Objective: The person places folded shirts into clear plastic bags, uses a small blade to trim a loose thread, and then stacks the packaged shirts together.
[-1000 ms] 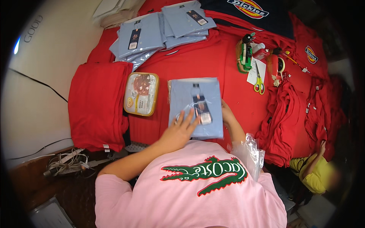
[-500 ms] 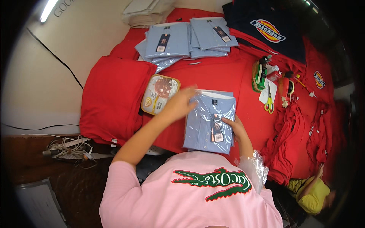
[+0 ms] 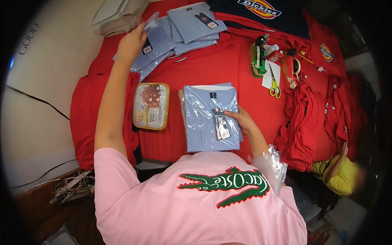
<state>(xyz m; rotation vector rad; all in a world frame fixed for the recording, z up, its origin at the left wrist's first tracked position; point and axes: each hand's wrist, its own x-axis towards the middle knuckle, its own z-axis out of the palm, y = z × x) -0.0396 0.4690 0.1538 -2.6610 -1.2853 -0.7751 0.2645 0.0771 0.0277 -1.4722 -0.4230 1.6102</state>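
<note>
My right hand [image 3: 242, 120] grips the right edge of a folded light-blue shirt [image 3: 199, 118] in a clear plastic bag, its thumb on top near the hang tag. This shirt lies flat in front of my chest. At the far left, my left hand [image 3: 131, 44] is closed on the upper edge of another bagged blue shirt [image 3: 160, 40], whose plastic corner stands up beside the fingers. That shirt lies on a pile, next to a second pile of bagged blue shirts [image 3: 192, 25]. A crumpled clear plastic bag [image 3: 272, 168] hangs by my right forearm.
Left of the front shirt sits a rectangular food tub [image 3: 150, 107]. Folded red cloth [image 3: 98, 118] lies at the left edge. On the right are a green tape dispenser [image 3: 258, 60], yellow-handled scissors [image 3: 275, 89] and bunched red garments [image 3: 300, 126]. A person in yellow [image 3: 339, 175] is at the far right.
My left hand has moved from beside the front shirt up and left to the far pile, taking hold of a bagged shirt there. My right hand stays on the front shirt. The view has shifted.
</note>
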